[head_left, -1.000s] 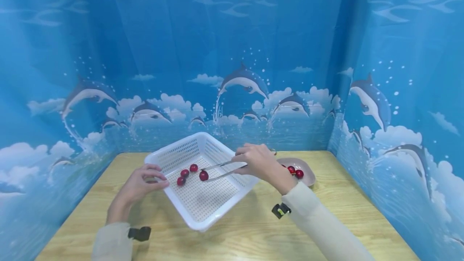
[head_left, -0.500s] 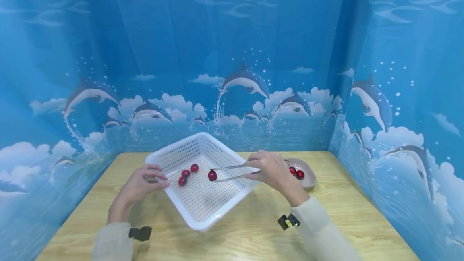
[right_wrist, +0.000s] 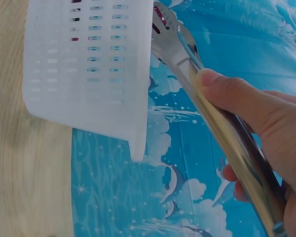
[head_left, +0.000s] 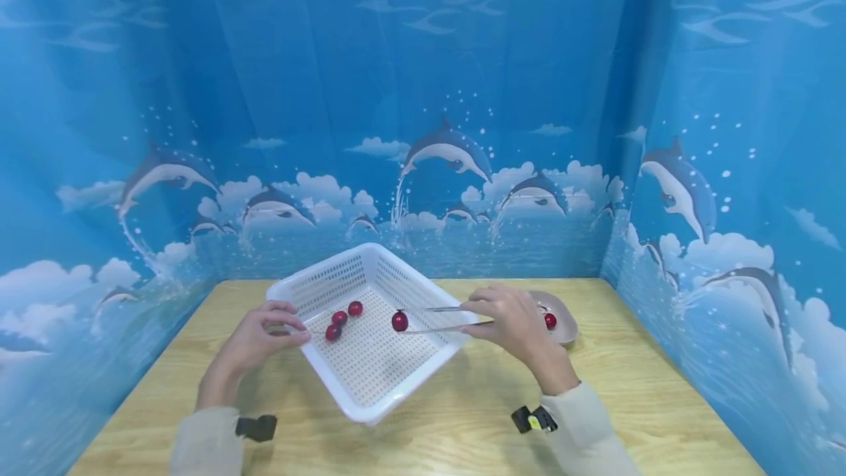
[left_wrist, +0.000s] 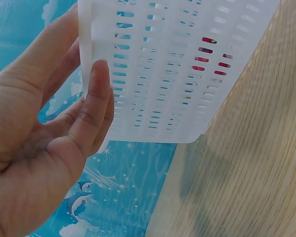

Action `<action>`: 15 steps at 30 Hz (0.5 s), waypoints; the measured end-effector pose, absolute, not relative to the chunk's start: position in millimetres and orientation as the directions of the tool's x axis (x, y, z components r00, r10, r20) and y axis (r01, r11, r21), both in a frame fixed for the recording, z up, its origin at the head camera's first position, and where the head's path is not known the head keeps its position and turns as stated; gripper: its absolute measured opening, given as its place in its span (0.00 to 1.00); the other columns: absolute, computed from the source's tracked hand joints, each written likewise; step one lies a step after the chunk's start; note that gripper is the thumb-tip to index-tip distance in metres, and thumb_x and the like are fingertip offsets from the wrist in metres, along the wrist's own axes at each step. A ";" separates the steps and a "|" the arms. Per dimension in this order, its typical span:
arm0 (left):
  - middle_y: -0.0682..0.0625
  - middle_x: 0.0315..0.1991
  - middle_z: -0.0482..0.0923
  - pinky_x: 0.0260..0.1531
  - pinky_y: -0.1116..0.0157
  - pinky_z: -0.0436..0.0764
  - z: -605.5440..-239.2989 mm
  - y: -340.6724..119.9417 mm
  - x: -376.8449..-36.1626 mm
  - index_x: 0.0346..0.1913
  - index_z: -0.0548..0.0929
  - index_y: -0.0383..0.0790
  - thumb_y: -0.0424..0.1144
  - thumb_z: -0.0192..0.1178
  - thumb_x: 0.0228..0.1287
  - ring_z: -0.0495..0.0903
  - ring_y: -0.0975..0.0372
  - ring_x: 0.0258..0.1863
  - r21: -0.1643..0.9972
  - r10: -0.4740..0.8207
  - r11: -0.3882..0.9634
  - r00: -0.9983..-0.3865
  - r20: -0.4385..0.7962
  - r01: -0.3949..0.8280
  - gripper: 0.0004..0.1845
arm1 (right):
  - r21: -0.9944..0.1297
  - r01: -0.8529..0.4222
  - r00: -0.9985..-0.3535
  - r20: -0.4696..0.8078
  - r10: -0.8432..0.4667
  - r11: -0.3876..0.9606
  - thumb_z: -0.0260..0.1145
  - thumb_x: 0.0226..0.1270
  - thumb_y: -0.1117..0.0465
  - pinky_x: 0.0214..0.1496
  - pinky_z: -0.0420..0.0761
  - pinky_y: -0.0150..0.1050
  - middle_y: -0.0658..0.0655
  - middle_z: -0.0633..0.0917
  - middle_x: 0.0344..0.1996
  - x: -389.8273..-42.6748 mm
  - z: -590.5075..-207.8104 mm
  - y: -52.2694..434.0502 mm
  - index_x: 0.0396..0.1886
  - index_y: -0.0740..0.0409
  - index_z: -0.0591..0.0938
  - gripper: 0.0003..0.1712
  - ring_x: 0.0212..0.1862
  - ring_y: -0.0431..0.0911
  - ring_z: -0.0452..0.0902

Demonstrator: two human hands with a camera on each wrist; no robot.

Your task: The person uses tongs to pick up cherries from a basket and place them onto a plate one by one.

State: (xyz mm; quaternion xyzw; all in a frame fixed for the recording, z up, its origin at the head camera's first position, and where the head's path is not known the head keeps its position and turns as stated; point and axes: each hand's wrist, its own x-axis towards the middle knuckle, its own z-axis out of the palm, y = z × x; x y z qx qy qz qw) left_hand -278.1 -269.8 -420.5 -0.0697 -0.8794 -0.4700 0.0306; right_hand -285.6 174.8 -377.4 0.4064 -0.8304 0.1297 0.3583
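Observation:
My left hand [head_left: 261, 336] pinches the left rim of a white slotted plastic basket [head_left: 396, 395], thumb on the outer wall in the left wrist view. Metal tongs [right_wrist: 222, 131] are gripped in my right hand [head_left: 512, 322], the thumb lying along one arm. Between the tong tips a dark red cherry [head_left: 399, 321] is held over the right part of the basket. Several other cherries [head_left: 340, 318] lie together in the basket's left part. Red patches show through the basket's slots in both wrist views.
Behind my right hand stands a small pinkish dish [head_left: 566, 322], partly hidden, with a cherry [head_left: 550, 321] showing in it. A wooden table [head_left: 449, 432] carries everything. Blue dolphin-printed curtains [head_left: 330, 94] close off the back and both sides.
My right hand has moved right, carrying the tongs and the cherry away from the other cherries toward the basket's right side. The left hand and the basket stay nearly in place.

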 end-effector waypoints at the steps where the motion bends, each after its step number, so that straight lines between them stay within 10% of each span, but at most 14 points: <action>1: 0.33 0.65 0.71 0.56 0.52 0.87 -420.5 -269.9 -278.1 0.43 0.89 0.33 0.41 0.76 0.59 0.77 0.40 0.62 0.823 0.093 0.548 -0.989 0.114 0.147 0.16 | 0.077 -0.770 -0.406 0.707 -0.580 0.633 0.86 0.46 0.51 0.23 0.74 0.23 0.48 0.92 0.34 -285.1 -377.2 176.5 0.38 0.48 0.93 0.18 0.32 0.41 0.85; 15: 0.36 0.67 0.70 0.59 0.48 0.85 -417.1 -269.7 -276.7 0.46 0.89 0.35 0.45 0.76 0.59 0.77 0.40 0.63 0.819 0.071 0.566 -0.995 0.064 0.093 0.18 | 0.090 -0.717 -0.418 0.739 -0.529 0.691 0.87 0.44 0.52 0.26 0.81 0.30 0.49 0.92 0.35 -277.4 -365.8 206.2 0.40 0.48 0.93 0.20 0.31 0.40 0.84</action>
